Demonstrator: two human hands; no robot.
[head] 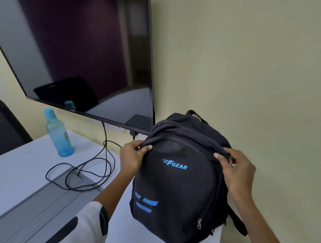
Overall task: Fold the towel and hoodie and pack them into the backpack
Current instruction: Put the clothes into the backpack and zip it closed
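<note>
A black backpack [177, 185] with blue lettering and stripes stands upright on the white table [18, 171], against the wall at the table's right end. My left hand [132, 155] pinches the fabric at the backpack's upper left, thumb on the front panel. My right hand [236, 169] grips the upper right edge by the zipper line, fingers curled over it. The zippers look closed from here. No towel or hoodie is in view.
A blue water bottle [58, 134] stands at the back left of the table. Black cables [92, 173] loop from the wall-mounted TV [82, 51] down to a grey cable hatch [77, 178]. A dark chair back [5, 126] stands far left.
</note>
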